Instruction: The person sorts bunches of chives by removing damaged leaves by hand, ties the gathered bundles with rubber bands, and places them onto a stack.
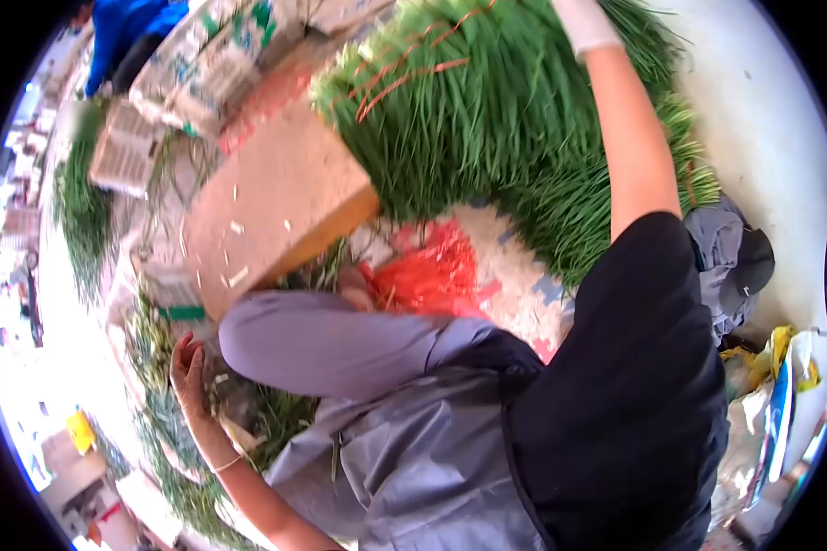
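Observation:
At the lower left, my left hand (189,372) hangs beside my bent knee, fingers slightly curled and apart, with nothing in it. My right arm reaches up to the top edge, where my right hand (583,20) wears a pale glove; its fingers are cut off by the frame. It is over a big pile of long green stalks (487,110) with red ties (404,78) lying on it. A brown board or box (276,197) stands in front of my knee, with small pale scraps on top.
Red plastic strands (432,271) lie on the floor by my leg. Wrapped stacks (211,73) stand at the upper left, near a person in blue (124,41). More green stalks (83,220) lie at the left. A black cap (749,266) and bags are at the right, by a white wall.

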Motion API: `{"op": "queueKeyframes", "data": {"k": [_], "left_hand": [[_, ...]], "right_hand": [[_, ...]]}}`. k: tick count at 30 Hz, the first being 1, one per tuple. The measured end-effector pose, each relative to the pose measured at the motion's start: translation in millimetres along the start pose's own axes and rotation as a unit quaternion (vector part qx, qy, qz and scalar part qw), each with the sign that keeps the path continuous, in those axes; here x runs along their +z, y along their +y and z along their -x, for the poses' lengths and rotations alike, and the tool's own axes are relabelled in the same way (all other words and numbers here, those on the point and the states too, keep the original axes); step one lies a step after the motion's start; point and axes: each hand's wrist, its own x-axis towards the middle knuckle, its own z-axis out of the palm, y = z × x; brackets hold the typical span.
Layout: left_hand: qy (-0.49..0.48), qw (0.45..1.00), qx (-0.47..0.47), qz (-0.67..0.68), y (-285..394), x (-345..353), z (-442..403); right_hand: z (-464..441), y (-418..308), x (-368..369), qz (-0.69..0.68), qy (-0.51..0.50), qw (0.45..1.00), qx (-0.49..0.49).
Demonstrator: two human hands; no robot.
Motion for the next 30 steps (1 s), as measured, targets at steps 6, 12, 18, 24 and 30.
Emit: {"op": "queueKeyframes", "data": {"k": [6,12,18,24,30], "left_hand": [[0.028,0.993,-0.106,0.035,-80.8,8.4,66.0],[0.030,0.985,-0.152,0.075,-130.5,6.6,104.6],[0.076,0.978,-0.161,0.107,-133.6,-5.1,109.4],[0.093,0.984,-0.136,0.071,-113.5,10.5,105.3],[0.061,0.991,-0.081,0.091,-129.8,0.9,121.9]], "right_hand": [[347.4,-68.8,167.5,-0.050,-0.596,0.761,-0.251],[525.2,-44.6,268.4,0.022,-0.515,0.825,-0.231],[521.0,-73.7,276.4,0.084,-0.529,0.785,-0.312],[496.0,-105.9,243.4,0.093,-0.588,0.738,-0.317],[458.8,-117.7,182.6,-0.122,-0.645,0.703,-0.273]]}}
